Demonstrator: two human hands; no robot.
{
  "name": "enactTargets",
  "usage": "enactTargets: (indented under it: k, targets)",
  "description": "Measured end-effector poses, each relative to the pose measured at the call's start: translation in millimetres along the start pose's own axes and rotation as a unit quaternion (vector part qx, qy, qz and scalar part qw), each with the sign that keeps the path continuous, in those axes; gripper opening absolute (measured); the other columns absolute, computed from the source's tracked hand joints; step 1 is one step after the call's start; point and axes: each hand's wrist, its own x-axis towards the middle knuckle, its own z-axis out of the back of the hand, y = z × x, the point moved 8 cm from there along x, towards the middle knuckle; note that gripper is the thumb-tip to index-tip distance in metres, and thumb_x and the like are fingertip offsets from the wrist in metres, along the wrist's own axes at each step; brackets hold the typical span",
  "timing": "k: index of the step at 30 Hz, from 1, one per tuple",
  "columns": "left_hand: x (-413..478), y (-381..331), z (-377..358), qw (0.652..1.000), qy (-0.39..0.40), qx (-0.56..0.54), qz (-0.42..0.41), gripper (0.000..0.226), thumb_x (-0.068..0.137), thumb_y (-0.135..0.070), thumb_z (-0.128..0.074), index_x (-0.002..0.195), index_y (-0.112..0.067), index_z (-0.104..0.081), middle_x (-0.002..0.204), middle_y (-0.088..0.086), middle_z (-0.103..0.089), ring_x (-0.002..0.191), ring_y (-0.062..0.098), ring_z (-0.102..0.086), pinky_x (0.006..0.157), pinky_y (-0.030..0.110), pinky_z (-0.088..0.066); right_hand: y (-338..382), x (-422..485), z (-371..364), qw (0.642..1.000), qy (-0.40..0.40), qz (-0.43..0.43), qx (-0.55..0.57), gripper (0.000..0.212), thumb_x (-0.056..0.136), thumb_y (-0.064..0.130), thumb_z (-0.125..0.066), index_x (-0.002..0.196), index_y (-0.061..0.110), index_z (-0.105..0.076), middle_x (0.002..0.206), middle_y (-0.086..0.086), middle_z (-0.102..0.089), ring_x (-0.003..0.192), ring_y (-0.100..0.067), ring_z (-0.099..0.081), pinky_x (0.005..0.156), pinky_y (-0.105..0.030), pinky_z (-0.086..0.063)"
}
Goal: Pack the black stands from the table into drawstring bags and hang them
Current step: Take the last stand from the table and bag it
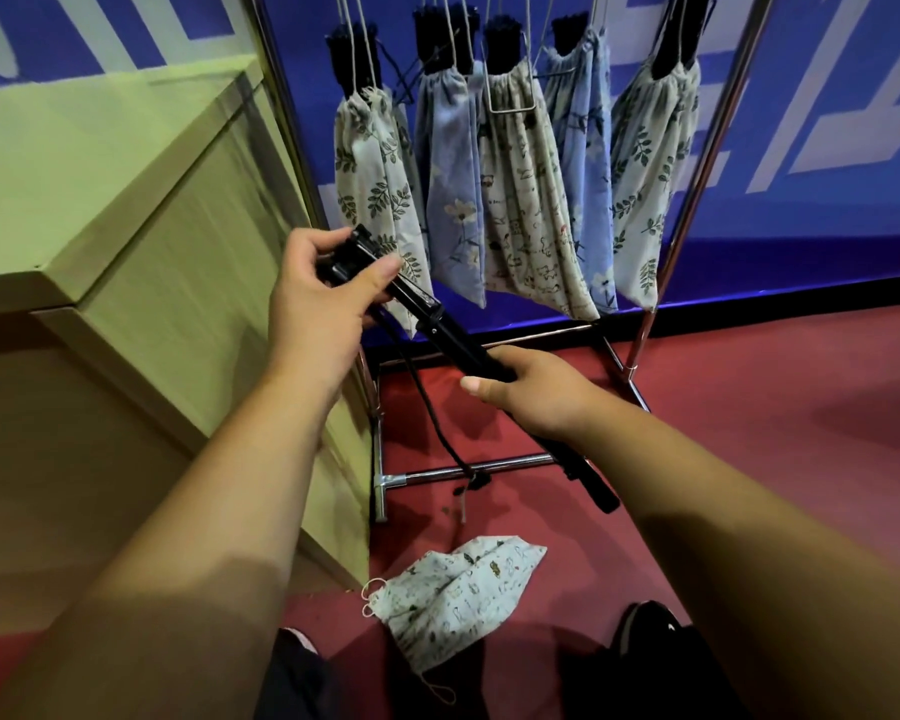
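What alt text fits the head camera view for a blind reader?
Two hands hold a black stand at a slant, the left hand at its upper end and the right hand round its shaft. Behind it, filled drawstring bags hang from a metal rack; a spare bag lies on the red floor.

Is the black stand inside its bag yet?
Out. The left hand and right hand grip the bare black stand; a drawstring bag lies on the floor.
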Motion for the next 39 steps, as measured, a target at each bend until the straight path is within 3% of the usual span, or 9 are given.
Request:
enactTargets:
  k: [2, 5, 10, 15, 22, 28, 30, 33, 39]
  targets:
    - [-2, -2, 4, 1.000, -0.012, -0.007, -0.007, 0.042, 0.075, -0.033, -0.093, 0.104, -0.031, -0.062, 0.099, -0.001, -0.074, 0.084, 0.014, -0.073, 0.078, 0.040, -0.062, 1, 0, -1, 1.000, 0.004, 0.005, 0.005, 0.030, 0.098, 0.034, -0.077, 0.121, 0.015, -0.073, 0.116, -0.019, -0.076, 0.085, -0.015, -0.063, 0.073, -0.030, -0.055]
    - [-4, -6, 7, 0.998, -0.040, -0.036, -0.012, 0.040, 0.081, -0.024, -0.093, 0.105, -0.016, -0.062, 0.089, -0.001, -0.070, 0.071, 0.002, -0.067, 0.066, 0.022, -0.056, 4, 1, -3, 1.000, 0.003, 0.018, 0.005, 0.028, 0.098, 0.036, -0.078, 0.120, 0.019, -0.074, 0.114, -0.019, -0.076, 0.086, -0.022, -0.069, 0.092, -0.049, -0.058]
    - [-3, -3, -3, 0.999, 0.009, -0.052, 0.013, 0.037, 0.077, -0.032, -0.093, 0.100, -0.023, -0.066, 0.095, 0.008, -0.074, 0.081, 0.025, -0.069, 0.080, 0.045, -0.059, 11, 5, -8, 0.999, 0.008, 0.043, 0.026, 0.020, 0.098, 0.040, -0.077, 0.108, 0.023, -0.076, 0.085, 0.002, -0.068, 0.078, -0.012, -0.059, 0.080, -0.034, -0.050]
    - [-8, 6, -17, 0.991, 0.071, -0.082, 0.082, 0.039, 0.076, -0.028, -0.093, 0.106, -0.023, -0.070, 0.107, 0.004, -0.076, 0.094, 0.018, -0.073, 0.091, 0.041, -0.056, 15, 12, -15, 0.996, 0.010, 0.056, 0.063, 0.019, 0.097, 0.043, -0.076, 0.112, 0.030, -0.077, 0.091, 0.004, -0.070, 0.083, -0.011, -0.061, 0.098, -0.049, -0.055]
    - [-16, 3, -27, 0.985, 0.109, -0.070, 0.113, 0.042, 0.086, -0.027, -0.088, 0.122, -0.026, -0.067, 0.118, -0.003, -0.077, 0.105, 0.018, -0.075, 0.093, 0.042, -0.060, 23, 12, -13, 0.992, 0.005, 0.076, 0.102, 0.017, 0.100, 0.036, -0.075, 0.116, 0.031, -0.078, 0.085, 0.019, -0.075, 0.079, 0.000, -0.064, 0.088, -0.026, -0.051]
    - [-27, -4, -39, 0.960, 0.183, -0.139, 0.158, 0.028, 0.105, -0.028, -0.064, 0.132, -0.037, -0.060, 0.127, 0.000, -0.074, 0.105, 0.017, -0.074, 0.111, 0.044, -0.051, 27, 16, -4, 0.984, -0.016, 0.085, 0.152, 0.009, 0.101, 0.035, -0.073, 0.107, 0.029, -0.076, 0.080, 0.027, -0.073, 0.073, 0.012, -0.064, 0.076, -0.009, -0.045]
    - [-34, -3, -44, 0.955, 0.184, -0.153, 0.176, 0.014, 0.105, -0.023, -0.063, 0.119, -0.027, -0.062, 0.113, 0.000, -0.078, 0.099, 0.015, -0.076, 0.109, 0.040, -0.051, 37, 14, 0, 0.980, -0.033, 0.092, 0.172, 0.018, 0.100, 0.037, -0.074, 0.113, 0.025, -0.078, 0.092, 0.023, -0.077, 0.086, 0.009, -0.068, 0.087, -0.014, -0.048]
    - [-45, 6, -54, 0.953, 0.224, -0.090, 0.184, 0.012, 0.105, -0.008, -0.058, 0.109, -0.018, -0.062, 0.066, -0.010, -0.070, 0.066, 0.000, -0.068, 0.092, 0.030, -0.050, 48, 13, 4, 0.967, -0.045, 0.102, 0.227, 0.036, 0.097, 0.046, -0.074, 0.123, 0.021, -0.078, 0.118, 0.003, -0.080, 0.119, -0.015, -0.072, 0.114, -0.040, -0.049]
    - [-63, 42, -60, 0.926, 0.302, 0.146, 0.173, 0.027, 0.083, -0.015, -0.081, 0.104, -0.022, -0.067, 0.094, -0.001, -0.072, 0.087, 0.014, -0.065, 0.085, 0.034, -0.051, 51, 12, 16, 0.948, -0.063, 0.084, 0.302, 0.021, 0.103, 0.040, -0.069, 0.099, 0.020, -0.075, 0.093, -0.004, -0.074, 0.085, -0.017, -0.069, 0.079, -0.036, -0.058]
